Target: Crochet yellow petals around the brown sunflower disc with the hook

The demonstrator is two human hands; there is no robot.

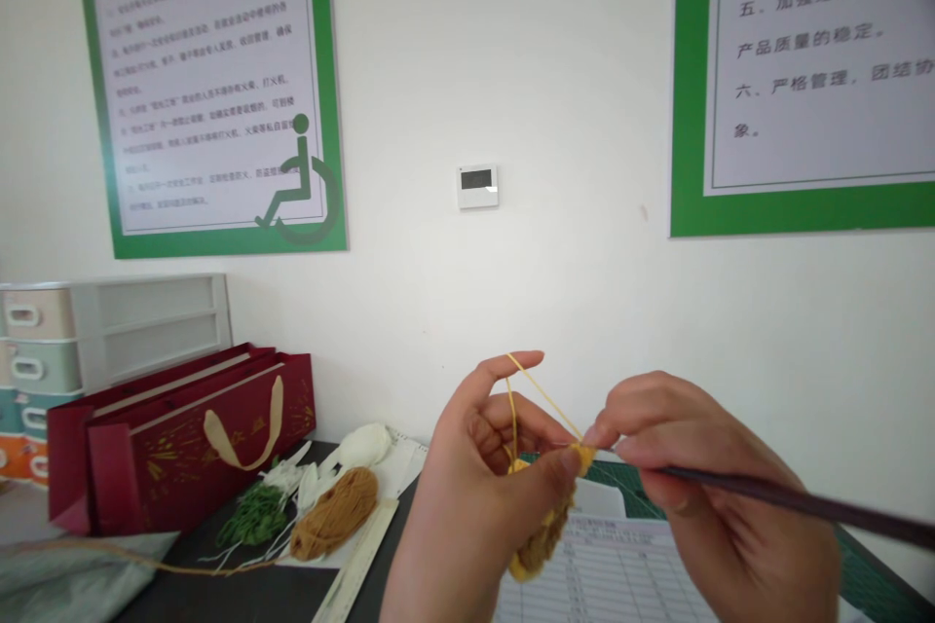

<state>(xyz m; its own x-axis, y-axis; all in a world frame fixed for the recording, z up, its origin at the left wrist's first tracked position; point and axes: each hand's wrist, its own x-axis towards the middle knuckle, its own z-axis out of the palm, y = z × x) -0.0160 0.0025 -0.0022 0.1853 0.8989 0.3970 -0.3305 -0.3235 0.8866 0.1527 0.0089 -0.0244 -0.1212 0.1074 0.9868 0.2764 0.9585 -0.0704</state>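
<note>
My left hand pinches a small yellow-and-brown crocheted piece between thumb and fingers. A yellow yarn strand runs from the piece up over my raised left index finger. My right hand grips a dark crochet hook like a pencil, and its tip meets the top of the piece, hidden by my fingers. Both hands are close together, with the fingertips nearly touching. To the left on the dark table lie a ball of brown yarn, white yarn and green crocheted leaves.
A red gift bag with a cream ribbon handle stands at the left, before a plastic drawer unit. Under my hands lie a printed form and a green cutting mat. A pale ruler lies on the table.
</note>
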